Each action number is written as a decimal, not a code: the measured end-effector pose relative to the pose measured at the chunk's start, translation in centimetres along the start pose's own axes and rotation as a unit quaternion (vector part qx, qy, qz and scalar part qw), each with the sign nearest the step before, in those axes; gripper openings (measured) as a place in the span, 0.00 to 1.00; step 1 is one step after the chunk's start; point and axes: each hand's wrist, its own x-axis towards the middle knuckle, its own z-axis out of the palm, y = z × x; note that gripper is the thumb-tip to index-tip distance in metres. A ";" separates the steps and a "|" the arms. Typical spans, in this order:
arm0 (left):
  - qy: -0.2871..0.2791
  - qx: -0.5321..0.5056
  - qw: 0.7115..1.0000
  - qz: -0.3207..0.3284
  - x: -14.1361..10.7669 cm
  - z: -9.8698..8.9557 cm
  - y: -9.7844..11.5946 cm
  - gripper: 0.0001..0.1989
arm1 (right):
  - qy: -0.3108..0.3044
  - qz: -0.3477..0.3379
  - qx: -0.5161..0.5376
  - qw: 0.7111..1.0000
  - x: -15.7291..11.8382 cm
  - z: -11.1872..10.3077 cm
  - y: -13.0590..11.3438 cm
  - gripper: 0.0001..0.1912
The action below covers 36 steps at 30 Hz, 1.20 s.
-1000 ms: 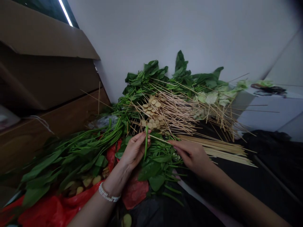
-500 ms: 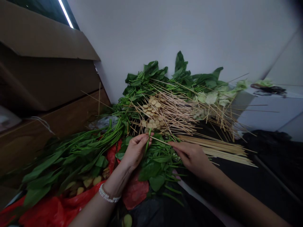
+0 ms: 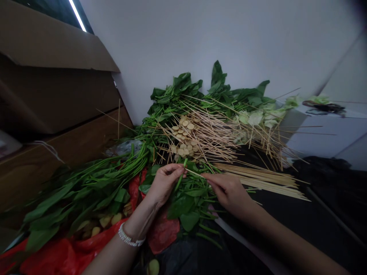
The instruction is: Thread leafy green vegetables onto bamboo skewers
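Observation:
Between the fingers of my left hand (image 3: 168, 181) is a green vegetable stem (image 3: 181, 176), held at a slant. My right hand (image 3: 226, 189) pinches a thin bamboo skewer (image 3: 195, 173), whose far end meets the stem at my left fingertips. Whether the tip has gone through the stem is hidden by the fingers. Below both hands lies a heap of cut leafy greens (image 3: 192, 206). Just beyond them are skewered potato-like slices (image 3: 185, 147), with their sticks pointing right.
Loose bamboo skewers (image 3: 266, 181) lie at the right. Long leafy stems (image 3: 94, 187) spread on the left over a red plastic bag (image 3: 71, 252) with slices in it. Skewered greens (image 3: 183, 86) and pale cabbage-like leaves (image 3: 255, 118) are piled against the wall. A cardboard box (image 3: 57, 88) stands at left.
The stem in my left hand has tilted a little more to the right at its top. Both hands keep their grip in nearly the same place; the view has shifted slightly.

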 end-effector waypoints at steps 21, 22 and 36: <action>-0.063 0.697 0.657 0.281 0.2 -1.9 0.0 0.09 | 0.136 0.193 0.214 0.948 0.7 -3.3 3.7 0.12; -0.068 0.707 0.648 0.276 0.3 -2.0 0.1 0.09 | 0.133 0.191 0.208 0.950 0.7 -3.2 3.7 0.12; 0.021 0.468 0.814 0.344 0.4 -2.1 1.2 0.07 | 0.101 0.191 0.216 0.952 0.8 -2.9 2.9 0.13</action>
